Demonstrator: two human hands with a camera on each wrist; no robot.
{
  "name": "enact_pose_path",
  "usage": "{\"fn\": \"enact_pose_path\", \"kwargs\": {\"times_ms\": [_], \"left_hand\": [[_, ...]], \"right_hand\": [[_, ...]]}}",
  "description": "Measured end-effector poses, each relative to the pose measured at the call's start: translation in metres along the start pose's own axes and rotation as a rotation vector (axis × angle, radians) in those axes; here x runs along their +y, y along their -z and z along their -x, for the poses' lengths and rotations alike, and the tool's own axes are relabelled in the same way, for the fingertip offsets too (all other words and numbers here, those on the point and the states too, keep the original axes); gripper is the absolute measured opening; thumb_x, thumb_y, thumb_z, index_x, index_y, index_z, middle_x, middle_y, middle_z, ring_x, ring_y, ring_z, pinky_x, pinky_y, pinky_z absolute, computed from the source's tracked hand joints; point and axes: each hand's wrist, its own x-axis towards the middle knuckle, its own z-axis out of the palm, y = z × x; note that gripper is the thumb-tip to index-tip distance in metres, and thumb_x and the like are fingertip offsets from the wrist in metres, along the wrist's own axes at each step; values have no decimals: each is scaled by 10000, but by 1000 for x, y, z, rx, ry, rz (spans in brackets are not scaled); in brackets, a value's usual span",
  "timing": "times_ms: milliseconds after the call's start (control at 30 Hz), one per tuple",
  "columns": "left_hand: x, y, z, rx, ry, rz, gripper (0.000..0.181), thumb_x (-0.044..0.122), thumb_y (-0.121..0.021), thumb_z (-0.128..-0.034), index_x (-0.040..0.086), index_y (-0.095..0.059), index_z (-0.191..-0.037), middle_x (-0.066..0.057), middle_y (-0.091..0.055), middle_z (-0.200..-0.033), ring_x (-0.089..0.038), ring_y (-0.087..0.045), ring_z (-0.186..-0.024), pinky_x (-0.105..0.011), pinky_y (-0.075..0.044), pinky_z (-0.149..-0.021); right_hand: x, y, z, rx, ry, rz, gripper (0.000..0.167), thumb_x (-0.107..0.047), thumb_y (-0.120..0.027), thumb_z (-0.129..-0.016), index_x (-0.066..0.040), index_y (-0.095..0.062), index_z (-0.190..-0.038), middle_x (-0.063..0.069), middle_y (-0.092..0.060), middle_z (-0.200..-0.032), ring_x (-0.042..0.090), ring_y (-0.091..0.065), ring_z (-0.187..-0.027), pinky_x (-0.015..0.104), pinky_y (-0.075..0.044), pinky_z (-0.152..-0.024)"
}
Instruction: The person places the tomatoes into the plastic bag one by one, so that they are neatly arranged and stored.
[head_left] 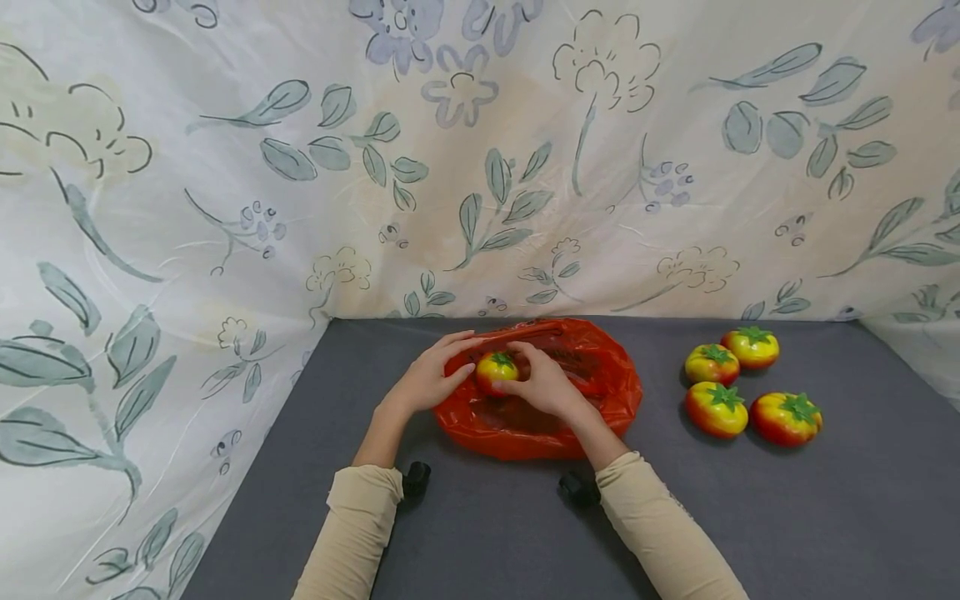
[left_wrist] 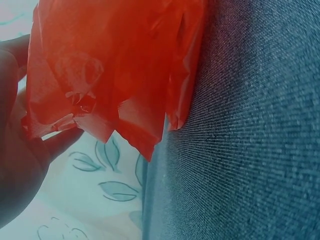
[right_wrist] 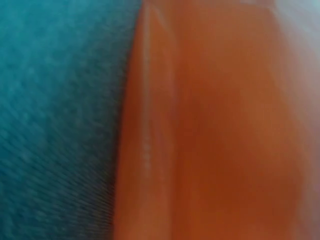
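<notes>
A red plastic bag [head_left: 517, 446] lies with its mouth spread wide on the dark grey table. My right hand [head_left: 551, 385] reaches over its opening and grips a red-and-yellow tomato [head_left: 495, 372] with a green leafy top between thumb and fingers. At the left side of the mouth, my left hand [head_left: 435, 375] holds the bag's rim, its thumb beside the tomato. The left wrist view has the left hand [left_wrist: 20, 150] around crumpled red plastic [left_wrist: 100, 65], which hides part of the fingers. Only blurred red plastic [right_wrist: 225, 125] and table cloth fill the right wrist view.
To the right of the bag stand several more tomatoes [head_left: 716, 410] in a loose cluster. A pale cloth with printed leaves and flowers [head_left: 480, 208] hangs behind the table [head_left: 495, 533] and along its left side. Dark wrist-worn devices [head_left: 579, 490] sit under both forearms.
</notes>
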Motion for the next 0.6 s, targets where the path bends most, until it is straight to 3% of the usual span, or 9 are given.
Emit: {"fn": "enact_pose_path", "kwargs": {"times_ms": [600], "left_hand": [[-1,1,-1,5,-10,-12,453,141,-620,-928,144,-526,-1371,-82,-422,-1443,-277,-404,-1303,-494,-353,-1029]], "right_hand": [[-8,27,5,-37,23,-19,637,-329,-698,-873,-111,-432,-1410,163,-520,-1311,315,-541,-1145,445,-477,-914]]}}
